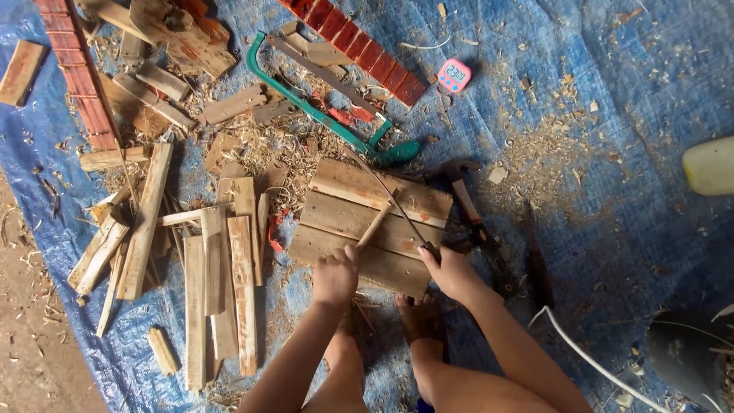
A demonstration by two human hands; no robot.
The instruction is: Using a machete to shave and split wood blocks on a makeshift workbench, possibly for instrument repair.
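My left hand point(336, 276) is shut on a short wooden stick point(376, 222), which slants up across a small board of joined planks point(336, 216) lying on a blue tarp. My right hand point(453, 274) grips the dark handle of a thin long blade point(390, 195). The blade runs up and left over the planks and crosses the stick's upper end. My bare foot point(419, 317) rests at the near edge of the planks, between my two arms.
A green-framed hacksaw point(321, 113) lies behind the planks. Several wood strips point(222, 283) are spread to the left. Red slatted rails point(359, 47) and a pink timer point(454, 75) lie further back. A hammer point(470, 206) and dark tools lie to the right, among sawdust.
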